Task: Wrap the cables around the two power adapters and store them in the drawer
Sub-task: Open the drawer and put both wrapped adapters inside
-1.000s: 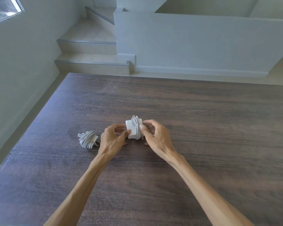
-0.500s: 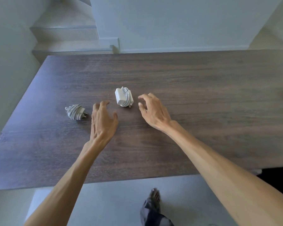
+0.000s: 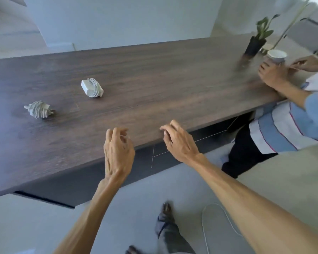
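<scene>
Two white power adapters lie on the dark wooden table (image 3: 154,74), each with its cable wound around it. The larger adapter (image 3: 92,88) sits further back; the smaller adapter (image 3: 39,109) lies to its left. My left hand (image 3: 117,149) hovers over the table's near edge with loosely curled fingers, holding nothing. My right hand (image 3: 178,142) is also empty, with its fingertips at the table's front edge. Below the edge runs a dark drawer front (image 3: 173,154), closed.
Another person sits at the right end of the table, a hand (image 3: 272,74) around a paper cup (image 3: 276,56). A potted plant (image 3: 255,43) stands near them. A white cable (image 3: 206,222) lies on the floor by my feet.
Both hands let go of the larger adapter and drew back to the table's near edge. The view swung right and down, showing the drawer fronts and the seated person.
</scene>
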